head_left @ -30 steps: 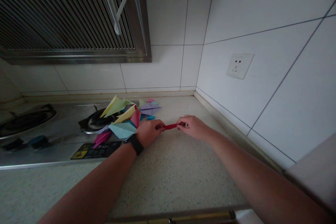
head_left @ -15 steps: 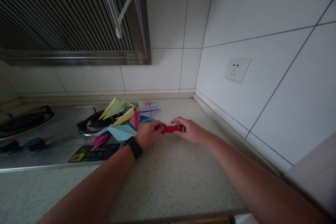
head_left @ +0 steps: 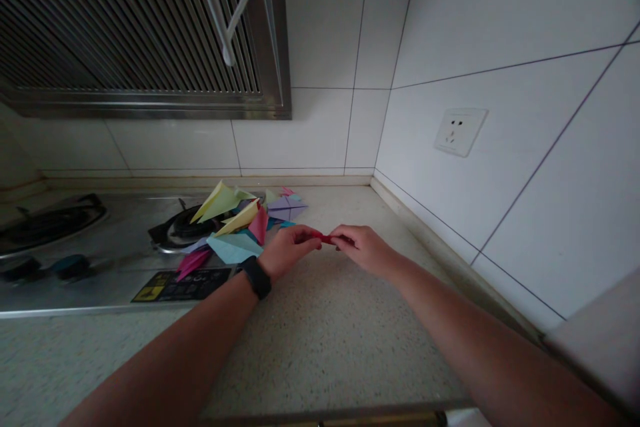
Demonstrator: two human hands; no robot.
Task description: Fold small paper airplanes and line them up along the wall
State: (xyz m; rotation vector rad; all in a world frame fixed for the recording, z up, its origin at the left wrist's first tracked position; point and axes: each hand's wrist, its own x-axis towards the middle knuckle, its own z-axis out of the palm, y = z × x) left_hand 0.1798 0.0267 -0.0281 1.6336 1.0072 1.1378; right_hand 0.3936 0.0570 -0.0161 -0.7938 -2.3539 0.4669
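The speckled counter (head_left: 345, 340) runs along in front of me, with the steel range hood (head_left: 140, 33) hanging over its left side and the stove (head_left: 113, 283) set into it below. Across the stove's right burner and onto the counter lies a pile of folded papers (head_left: 235, 248), pale blue, yellow, magenta, pink and purple; it sits just as it did half a second ago.

The hands are what have changed. The left hand (head_left: 290, 250) has its fingers closed on one end of the red paper (head_left: 327, 239). The right hand (head_left: 364, 247), whose fingers were spread and arched around the paper a moment earlier, now pinches the other end, thumb and fingers together. The two sets of fingertips have come nearer each other.

On the stove's front edge there's a black label (head_left: 183, 285) with a yellow patch at its left; it carries pale marks too blurred for me to read. A black watch (head_left: 256, 278) circles the left wrist.

The red paper is held between the hands, over the counter just right of the pile. Where a broader red face showed earlier, only a short, narrow strip is visible now, the rest covered by fingers.
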